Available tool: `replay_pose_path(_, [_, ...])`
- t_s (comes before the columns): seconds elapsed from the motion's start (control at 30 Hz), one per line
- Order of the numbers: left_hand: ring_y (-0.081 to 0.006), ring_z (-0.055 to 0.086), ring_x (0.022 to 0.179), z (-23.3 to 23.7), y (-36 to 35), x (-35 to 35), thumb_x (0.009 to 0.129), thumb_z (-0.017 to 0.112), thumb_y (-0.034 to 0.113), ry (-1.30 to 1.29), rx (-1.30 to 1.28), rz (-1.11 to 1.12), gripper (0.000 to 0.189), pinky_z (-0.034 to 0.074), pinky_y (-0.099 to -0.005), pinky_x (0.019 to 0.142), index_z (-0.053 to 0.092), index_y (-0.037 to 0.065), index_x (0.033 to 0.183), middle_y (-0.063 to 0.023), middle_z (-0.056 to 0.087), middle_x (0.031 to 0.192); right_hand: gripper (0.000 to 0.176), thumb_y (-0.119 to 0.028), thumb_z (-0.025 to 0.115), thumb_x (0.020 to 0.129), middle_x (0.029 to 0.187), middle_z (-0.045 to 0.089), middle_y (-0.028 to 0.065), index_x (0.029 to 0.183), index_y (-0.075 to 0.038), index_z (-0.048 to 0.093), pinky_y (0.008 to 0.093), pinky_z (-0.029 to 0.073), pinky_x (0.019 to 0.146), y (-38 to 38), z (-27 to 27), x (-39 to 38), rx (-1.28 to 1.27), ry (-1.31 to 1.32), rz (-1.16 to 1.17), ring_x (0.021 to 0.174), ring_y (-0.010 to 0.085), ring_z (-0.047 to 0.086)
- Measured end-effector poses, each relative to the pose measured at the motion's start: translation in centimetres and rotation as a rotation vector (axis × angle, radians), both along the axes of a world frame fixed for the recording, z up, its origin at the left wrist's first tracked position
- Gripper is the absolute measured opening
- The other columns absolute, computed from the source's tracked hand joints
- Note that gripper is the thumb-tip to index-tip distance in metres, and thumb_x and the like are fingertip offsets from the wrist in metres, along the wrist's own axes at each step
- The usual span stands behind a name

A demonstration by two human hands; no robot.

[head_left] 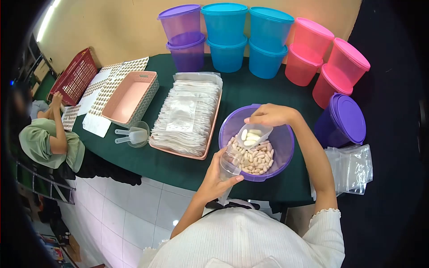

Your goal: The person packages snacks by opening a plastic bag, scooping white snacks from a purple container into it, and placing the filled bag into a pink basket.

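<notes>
A purple plastic tub [286, 154] holds many pinkish-beige oblong pieces [257, 161]. My right hand [273, 115] reaches over its far rim, fingers closed on a clear scoop [264, 133]. Several pale yellow oblong pieces [251, 136] lie in that scoop, above the pile. At the tub's near left side, my left hand [214, 179] is wrapped around a clear plastic container [229, 166]. Its mouth is close to the scoop but apart from it; its exact shape is hard to make out.
Left of the tub, a pink tray [204, 154] holds stacked white packets [185, 111]. Nearby are two scoops in a clear bowl [139, 135] and a pink basket [127, 105]. Lidded tubs [228, 38] line the back. Plastic bags [351, 169] lie right. Another person [51, 143] sits left.
</notes>
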State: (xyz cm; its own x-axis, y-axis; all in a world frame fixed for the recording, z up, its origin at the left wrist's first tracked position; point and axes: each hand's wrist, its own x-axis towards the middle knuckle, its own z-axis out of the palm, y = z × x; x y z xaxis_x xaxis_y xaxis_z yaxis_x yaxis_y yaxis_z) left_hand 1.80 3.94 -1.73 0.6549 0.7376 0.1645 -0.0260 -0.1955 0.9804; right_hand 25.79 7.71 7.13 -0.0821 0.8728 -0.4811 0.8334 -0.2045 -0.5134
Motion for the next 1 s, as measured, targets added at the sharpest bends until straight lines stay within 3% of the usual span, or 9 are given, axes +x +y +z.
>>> replay_pose_path(0.07, [-0.0241, 0.043, 0.103, -0.3, 0.0, 0.1, 0.065, 0.073, 0.032, 0.067, 0.078, 0.012, 0.087, 0.033, -0.0342, 0.09, 0.023, -0.004, 0.126, -0.0177, 0.044, 0.109, 0.055, -0.051, 0.046, 0.077, 0.096, 0.06, 0.0173, 0.098, -0.003, 0.062, 0.0381, 0.042, 0.078, -0.7, 1.2, -0.9, 0.098, 0.006, 0.027, 0.084, 0.0289, 0.058])
replay_pose_path(0.17, [-0.0281, 0.042, 0.102, -0.2, -0.4, 0.5, 0.066, 0.072, 0.032, 0.151, 0.233, 0.039, 0.085, 0.033, -0.0366, 0.089, 0.023, -0.004, 0.125, -0.0199, 0.042, 0.108, 0.039, -0.037, 0.047, 0.077, 0.067, 0.063, 0.0062, 0.073, -0.003, 0.065, 0.0343, 0.035, 0.074, -2.8, 4.3, -4.6, 0.391, -0.397, 0.206, 0.068, 0.023, 0.059])
replay_pose_path(0.27, [-0.0317, 0.042, 0.098, 0.2, -0.6, 0.8, 0.067, 0.071, 0.031, 0.185, 0.345, 0.061, 0.083, 0.032, -0.039, 0.086, 0.023, -0.005, 0.124, -0.0215, 0.04, 0.107, 0.032, -0.033, 0.052, 0.074, 0.057, 0.057, 0.0082, 0.064, -0.004, 0.063, 0.0317, 0.032, 0.065, -4.7, 4.1, -8.3, 0.6, -0.728, 0.305, 0.057, 0.0219, 0.054])
replay_pose_path(0.47, [-0.033, 0.043, 0.099, -0.1, -0.9, 0.8, 0.068, 0.071, 0.024, 0.094, 0.413, 0.04, 0.079, 0.034, -0.039, 0.086, 0.023, -0.005, 0.124, -0.0213, 0.04, 0.108, 0.015, -0.02, 0.055, 0.069, 0.061, 0.057, 0.0038, 0.062, -0.009, 0.062, 0.0309, 0.031, 0.068, -7.5, 3.6, -12.4, 0.692, -1.03, 0.436, 0.066, 0.0157, 0.053])
replay_pose_path(0.53, [-0.0326, 0.043, 0.102, 0.3, -1.2, 0.7, 0.068, 0.071, 0.023, 0.091, 0.395, 0.068, 0.078, 0.035, -0.0384, 0.086, 0.023, -0.005, 0.124, -0.021, 0.04, 0.109, 0.02, -0.024, 0.055, 0.072, 0.061, 0.058, 0.007, 0.064, -0.007, 0.063, 0.0318, 0.031, 0.067, -6.9, 4.7, -10.6, 0.633, -0.925, 0.423, 0.062, 0.0171, 0.054])
replay_pose_path(0.63, [-0.0304, 0.042, 0.106, 0.2, -1.1, 0.5, 0.07, 0.07, 0.024, 0.093, 0.187, 0.053, 0.077, 0.035, -0.0365, 0.089, 0.023, -0.005, 0.124, -0.0202, 0.04, 0.112, 0.028, -0.029, 0.053, 0.076, 0.063, 0.059, 0.0101, 0.065, -0.006, 0.063, 0.0325, 0.032, 0.067, -5.5, 6.2, -6.8, 0.741, -0.787, 0.136, 0.059, 0.0199, 0.055])
replay_pose_path(0.7, [-0.0257, 0.043, 0.103, -0.1, -0.9, 0.4, 0.069, 0.069, 0.019, 0.038, 0.145, 0.041, 0.077, 0.036, -0.0354, 0.087, 0.022, -0.003, 0.126, -0.0198, 0.042, 0.111, 0.037, -0.037, 0.049, 0.078, 0.064, 0.06, 0.0129, 0.068, -0.004, 0.064, 0.033, 0.033, 0.07, -3.7, 5.5, -4.4, 0.553, -0.75, -0.001, 0.058, 0.0227, 0.056])
replay_pose_path(0.93, [-0.0262, 0.042, 0.105, -0.5, -0.9, 0.4, 0.068, 0.07, 0.02, 0.047, 0.159, 0.036, 0.079, 0.037, -0.0355, 0.087, 0.021, -0.002, 0.126, -0.0201, 0.041, 0.113, 0.042, -0.041, 0.043, 0.08, 0.084, 0.063, 0.009, 0.087, -0.005, 0.064, 0.0354, 0.026, 0.084, 1.1, -9.3, -3.0, 0.218, -0.91, 0.174, 0.087, 0.0224, 0.057])
replay_pose_path(1.0, [-0.0265, 0.042, 0.106, -0.5, -1.0, 0.2, 0.068, 0.07, 0.019, 0.043, 0.12, 0.023, 0.079, 0.037, -0.0354, 0.086, 0.021, -0.001, 0.127, -0.0202, 0.041, 0.114, 0.027, -0.023, 0.046, 0.078, 0.086, 0.064, 0.007, 0.088, -0.008, 0.065, 0.0342, 0.022, 0.086, 1.6, -10.6, -3.7, 0.105, -0.947, 0.262, 0.085, 0.0194, 0.059])
